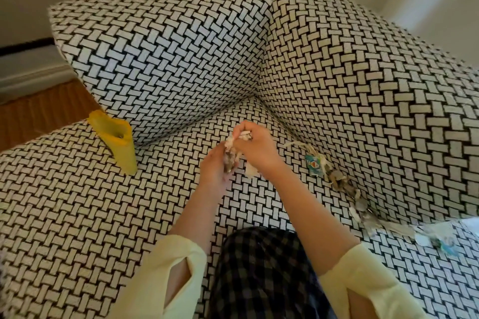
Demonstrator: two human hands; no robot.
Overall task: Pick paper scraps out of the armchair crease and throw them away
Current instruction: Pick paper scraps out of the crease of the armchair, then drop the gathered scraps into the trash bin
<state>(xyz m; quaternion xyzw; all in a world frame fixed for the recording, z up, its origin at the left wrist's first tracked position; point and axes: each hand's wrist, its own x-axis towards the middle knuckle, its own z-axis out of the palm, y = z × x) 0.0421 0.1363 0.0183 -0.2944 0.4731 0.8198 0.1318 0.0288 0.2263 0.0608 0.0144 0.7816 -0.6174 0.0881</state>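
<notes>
Over the middle of the black-and-white woven armchair seat [77,215], my right hand [255,147] grips a bunch of white paper scraps [245,135]. My left hand [216,171] sits just below and left of it, curled round grey and white scraps [229,160]. The two hands touch. A line of loose scraps [344,184], one with blue print [312,164], lies along the crease between the seat and the right arm. More scraps [440,238] lie at the crease's near end.
A yellow bag-like container [116,140] with its mouth open stands on the seat's left part, near the backrest [168,59]. Wooden floor [33,111] shows at the left. My checked trouser knee [261,274] rests on the seat's front.
</notes>
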